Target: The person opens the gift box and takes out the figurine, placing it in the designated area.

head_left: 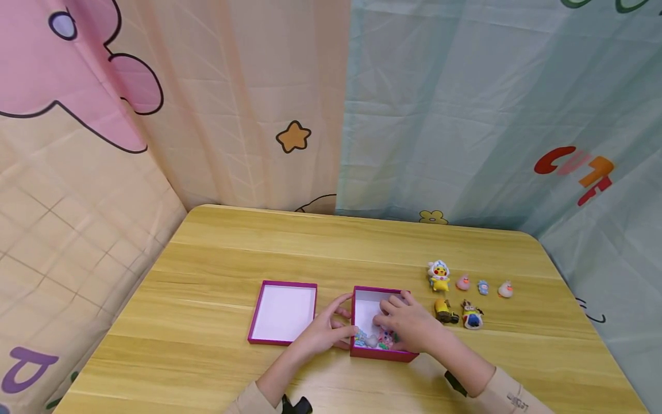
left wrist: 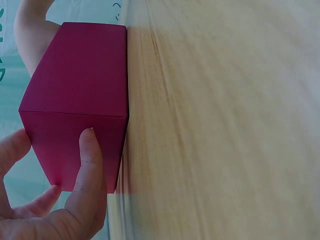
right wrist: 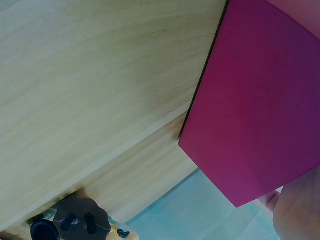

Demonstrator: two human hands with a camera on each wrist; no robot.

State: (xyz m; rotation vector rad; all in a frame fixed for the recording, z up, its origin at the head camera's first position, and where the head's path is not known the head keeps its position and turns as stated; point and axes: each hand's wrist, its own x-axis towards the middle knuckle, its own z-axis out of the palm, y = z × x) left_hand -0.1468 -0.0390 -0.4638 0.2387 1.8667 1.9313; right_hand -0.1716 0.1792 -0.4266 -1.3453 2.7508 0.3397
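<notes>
A magenta box [head_left: 384,355] without its lid stands on the table, white inside, with several small toy figures [head_left: 385,339] at its near end. My left hand [head_left: 324,329] rests against the box's left side; in the left wrist view its fingers [left wrist: 90,165] are fairly straight and touch the wall. The right hand [head_left: 408,322] reaches over the right rim, with bent fingers down inside the box. What its fingertips touch is hidden, also in the right wrist view, where the box wall [right wrist: 255,110] covers them.
The box lid [head_left: 283,313] lies left of the box, white inside up. To the right stand a yellow figure in a white hood [head_left: 439,276], a yellow-and-black toy [head_left: 445,311], a horned figure [head_left: 472,315], a pink toy [head_left: 462,282], a blue toy [head_left: 483,287] and a pale toy [head_left: 505,289].
</notes>
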